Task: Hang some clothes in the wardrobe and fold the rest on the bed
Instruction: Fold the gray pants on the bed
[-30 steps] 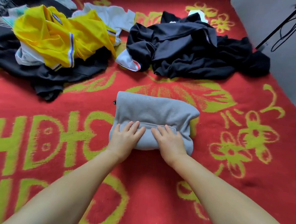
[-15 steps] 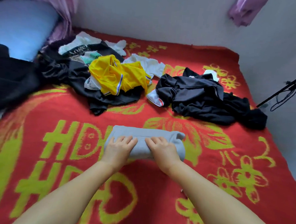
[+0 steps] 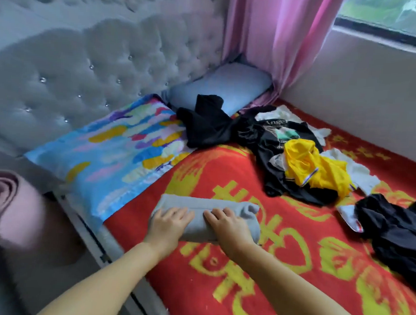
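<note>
Grey folded garment [image 3: 207,205] lies on the bed [image 3: 280,269]; both hands' fingers [image 3: 182,212] rest straight on it.

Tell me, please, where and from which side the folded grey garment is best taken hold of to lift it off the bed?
Probably at its two short ends, one hand from each side. The folded grey garment lies as a long roll across the red blanket, with the left hand and right hand resting on top; scooping under both ends should keep the folds together.
</note>
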`<action>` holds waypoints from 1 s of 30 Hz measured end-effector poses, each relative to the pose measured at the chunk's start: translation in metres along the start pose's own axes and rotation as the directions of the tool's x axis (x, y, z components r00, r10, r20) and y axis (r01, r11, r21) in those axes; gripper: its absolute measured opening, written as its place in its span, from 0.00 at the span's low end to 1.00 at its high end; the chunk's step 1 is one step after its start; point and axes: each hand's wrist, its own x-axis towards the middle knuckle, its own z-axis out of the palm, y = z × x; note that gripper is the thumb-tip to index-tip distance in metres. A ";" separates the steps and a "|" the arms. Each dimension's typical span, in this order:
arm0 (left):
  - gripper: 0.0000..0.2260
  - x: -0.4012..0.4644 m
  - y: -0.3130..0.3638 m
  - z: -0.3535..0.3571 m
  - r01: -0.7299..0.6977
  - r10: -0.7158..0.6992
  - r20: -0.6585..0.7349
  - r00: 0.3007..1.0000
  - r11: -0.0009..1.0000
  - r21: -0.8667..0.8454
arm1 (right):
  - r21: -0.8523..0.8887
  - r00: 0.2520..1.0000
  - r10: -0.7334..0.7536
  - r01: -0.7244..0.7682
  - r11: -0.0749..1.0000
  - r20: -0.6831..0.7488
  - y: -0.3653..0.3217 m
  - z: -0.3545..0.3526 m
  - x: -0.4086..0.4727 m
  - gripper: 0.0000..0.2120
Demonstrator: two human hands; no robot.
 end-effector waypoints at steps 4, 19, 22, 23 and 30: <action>0.26 -0.089 -0.066 -0.045 0.198 -0.197 -0.032 0.980 0.980 0.031 | -0.042 0.981 -0.192 0.192 0.981 -0.013 -0.108 -0.016 0.030 0.25; 0.29 -0.505 -0.227 -0.212 0.651 -0.654 -0.056 0.755 0.736 0.188 | -0.136 0.731 -0.666 0.682 0.718 0.148 -0.574 -0.010 0.020 0.28; 0.26 -0.572 -0.238 -0.231 0.723 -0.726 -0.096 0.681 0.645 0.249 | -0.127 0.632 -0.753 0.774 0.620 0.181 -0.646 -0.001 0.014 0.30; 0.23 -0.590 -0.239 -0.235 0.737 -0.744 -0.106 0.660 0.613 0.284 | -0.127 0.599 -0.779 0.801 0.585 0.186 -0.666 0.003 0.012 0.31; 0.20 -0.672 -0.253 -0.256 0.823 -0.870 -0.085 0.486 0.421 0.382 | -0.103 0.422 -0.870 0.906 0.410 0.253 -0.772 0.029 0.012 0.31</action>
